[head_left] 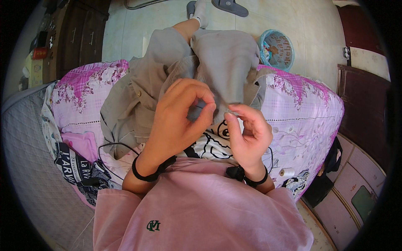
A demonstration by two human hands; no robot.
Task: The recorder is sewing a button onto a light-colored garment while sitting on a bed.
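Both hands are raised close together over my lap. My left hand (pixel 180 115) has its thumb and forefinger tips pinched together; whatever they hold is too small to make out. Just right of it, my right hand (pixel 252 136) pinches something thin and tiny between thumb and forefinger, its other fingers curled. Below the hands, a grey-brown garment (pixel 125 106) with a button lies over my lap. A white cloth with black line drawings (pixel 211 146) shows between my wrists. To the right of my right wrist, a spool of white thread (pixel 287 172) rests on the bed.
A pink and purple flowered bedsheet (pixel 293 121) spreads on both sides. Folded clothes (pixel 77 167) lie at left. Beyond the bed, a blue-rimmed waste basket (pixel 276 50) and grey slippers (pixel 231 6) stand on the tiled floor. Dark cabinets (pixel 81 35) line the left.
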